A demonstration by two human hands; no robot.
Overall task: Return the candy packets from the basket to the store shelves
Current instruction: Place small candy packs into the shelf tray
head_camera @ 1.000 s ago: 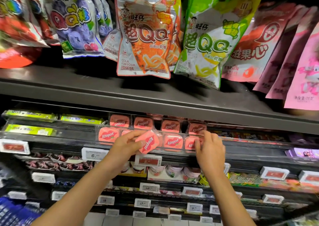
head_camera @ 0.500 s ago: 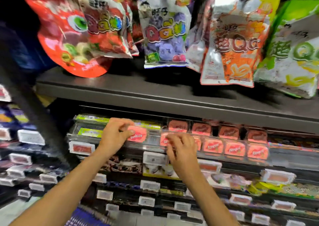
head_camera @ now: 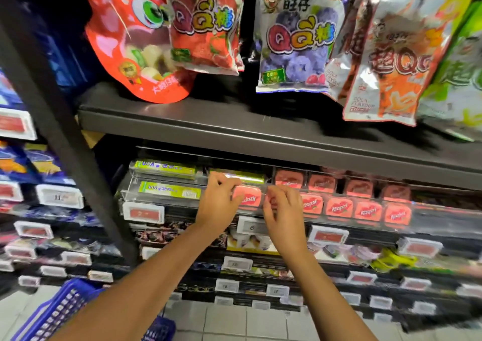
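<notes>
You're mid-placement: your left hand (head_camera: 217,205) pinches the small pink flat candy packet (head_camera: 247,197) at the clear plastic shelf tray (head_camera: 125,193), right hand (head_camera: 283,209) curled beside it, grip unclear; next, seat it squarely.

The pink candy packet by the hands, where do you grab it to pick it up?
Probably pinch the pink candy packet by its two short side edges, coming from the front. It stands face-out in the clear shelf tray, so only its front and sides are reachable.
</notes>
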